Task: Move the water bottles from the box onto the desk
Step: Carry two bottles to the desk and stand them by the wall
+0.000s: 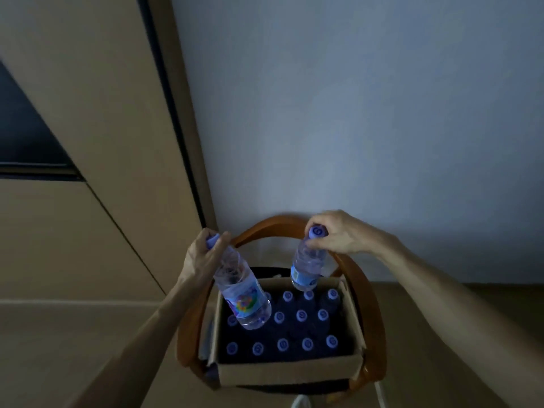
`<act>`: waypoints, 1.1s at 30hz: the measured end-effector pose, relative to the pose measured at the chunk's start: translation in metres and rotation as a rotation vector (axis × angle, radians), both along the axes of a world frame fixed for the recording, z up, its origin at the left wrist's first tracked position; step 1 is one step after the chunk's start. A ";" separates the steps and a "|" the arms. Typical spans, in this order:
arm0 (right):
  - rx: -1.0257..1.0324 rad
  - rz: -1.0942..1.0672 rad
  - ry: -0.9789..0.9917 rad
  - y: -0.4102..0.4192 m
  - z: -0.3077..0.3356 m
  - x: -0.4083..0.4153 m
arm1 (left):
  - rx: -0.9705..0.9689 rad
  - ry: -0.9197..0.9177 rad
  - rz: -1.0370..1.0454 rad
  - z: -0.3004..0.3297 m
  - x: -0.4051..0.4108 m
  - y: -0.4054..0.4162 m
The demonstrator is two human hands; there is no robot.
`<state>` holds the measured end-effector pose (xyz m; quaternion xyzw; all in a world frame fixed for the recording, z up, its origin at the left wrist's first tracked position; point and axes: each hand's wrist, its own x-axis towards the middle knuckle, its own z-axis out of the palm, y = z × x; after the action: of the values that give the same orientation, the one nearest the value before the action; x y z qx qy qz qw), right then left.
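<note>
Wooden chair (pixel 365 293) arms curve round a cardboard box (pixel 290 373) that sits on its seat, close against a pale wall (pixel 353 113), with tan cabinet panels (pixel 88 142) to the left. Inside the box, rows of upright capped bottles (pixel 300 315) fill most of the space. Left hand (pixel 203 254) has its fingers curled round the neck of a tilted bottle (pixel 243 293) above the box's left side. Right hand (pixel 335 232) pinches the cap end of a second bottle (pixel 306 266) over the far edge.
</note>
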<state>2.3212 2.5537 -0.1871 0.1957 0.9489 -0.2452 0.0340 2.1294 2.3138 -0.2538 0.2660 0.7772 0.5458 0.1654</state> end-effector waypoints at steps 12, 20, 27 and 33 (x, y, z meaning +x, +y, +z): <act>-0.459 0.114 0.717 -0.154 0.068 -0.160 | 0.108 0.176 0.339 0.087 -0.083 -0.178; -0.627 0.165 0.779 -0.316 0.074 -0.263 | 0.107 0.167 0.665 0.104 -0.106 -0.334; -0.551 0.481 0.645 -0.445 0.082 -0.346 | 0.181 0.133 0.865 0.111 -0.132 -0.457; -0.577 0.658 0.567 -0.540 0.075 -0.433 | 0.175 0.221 1.052 0.118 -0.181 -0.547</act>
<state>1.8886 2.0139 -0.1119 -0.2045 0.8261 -0.5162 -0.0965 1.9483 1.7667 -0.1357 -0.0903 0.7699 0.5863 -0.2352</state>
